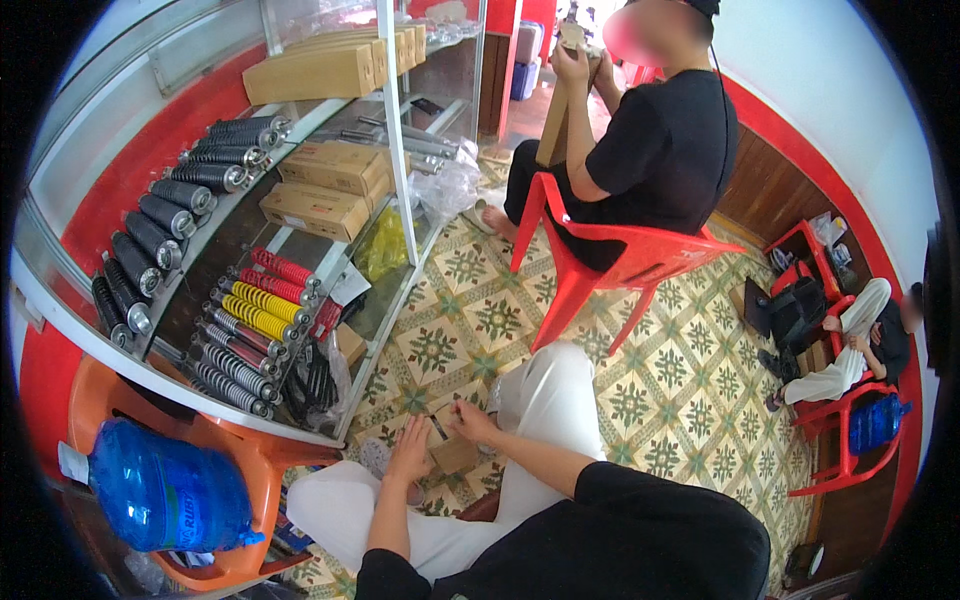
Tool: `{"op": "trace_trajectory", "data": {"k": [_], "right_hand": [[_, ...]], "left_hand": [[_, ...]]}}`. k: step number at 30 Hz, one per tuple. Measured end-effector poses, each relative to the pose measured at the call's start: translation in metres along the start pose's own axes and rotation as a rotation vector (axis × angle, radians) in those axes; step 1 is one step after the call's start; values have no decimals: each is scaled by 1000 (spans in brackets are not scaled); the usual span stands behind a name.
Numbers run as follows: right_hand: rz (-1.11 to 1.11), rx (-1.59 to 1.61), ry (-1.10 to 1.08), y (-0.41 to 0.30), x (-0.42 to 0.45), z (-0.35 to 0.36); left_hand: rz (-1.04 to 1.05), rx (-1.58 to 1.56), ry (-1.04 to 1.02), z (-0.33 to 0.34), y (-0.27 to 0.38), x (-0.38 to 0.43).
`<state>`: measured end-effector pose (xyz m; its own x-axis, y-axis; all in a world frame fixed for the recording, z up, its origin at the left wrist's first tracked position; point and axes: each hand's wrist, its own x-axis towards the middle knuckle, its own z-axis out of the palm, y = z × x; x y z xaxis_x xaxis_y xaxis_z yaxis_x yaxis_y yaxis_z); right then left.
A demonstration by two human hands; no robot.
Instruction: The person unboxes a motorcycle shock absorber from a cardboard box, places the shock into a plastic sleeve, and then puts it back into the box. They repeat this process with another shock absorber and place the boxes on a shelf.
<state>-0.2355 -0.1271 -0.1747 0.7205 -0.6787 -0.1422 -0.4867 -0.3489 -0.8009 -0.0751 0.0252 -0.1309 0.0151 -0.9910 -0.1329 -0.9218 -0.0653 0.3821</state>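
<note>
A small brown cardboard box (pixel 454 453) rests low between my knees, above the tiled floor. A short dark strip (pixel 437 428) shows across its top. My left hand (pixel 411 448) lies with its fingers stretched along the box's left side. At the box's far right edge, my right hand (pixel 472 421) has its fingers curled and pinched together; what it pinches is too small to tell. The underside of the box is hidden, so I cannot tell what it rests on.
A glass display case with motorcycle shock absorbers (pixel 262 309) and cardboard boxes (pixel 307 75) stands left. A blue water bottle (pixel 169 486) lies on an orange chair (pixel 259 450). Ahead, a person (pixel 652 142) on a red chair (pixel 600 247) holds a long carton. A mirror reflection may be at right.
</note>
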Motion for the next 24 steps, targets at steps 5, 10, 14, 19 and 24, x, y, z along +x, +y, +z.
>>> {"op": "trace_trajectory", "data": {"k": [5,10,14,19,24], "right_hand": [[11,69,-21,6,2,6],[103,139,-29,35,4,1],[485,690,-271,-17,13,-10],[339,498,-64,25,10,-13],[-159,215,-49,-11,-6,-8]], "left_hand": [[-20,148,143,28,0,-4],[24,29,63,7,18,1],[-149,-326,289,24,-13,-7],[-225,-426,378,36,15,21],[-351,-699,365,20,12,9]]}}
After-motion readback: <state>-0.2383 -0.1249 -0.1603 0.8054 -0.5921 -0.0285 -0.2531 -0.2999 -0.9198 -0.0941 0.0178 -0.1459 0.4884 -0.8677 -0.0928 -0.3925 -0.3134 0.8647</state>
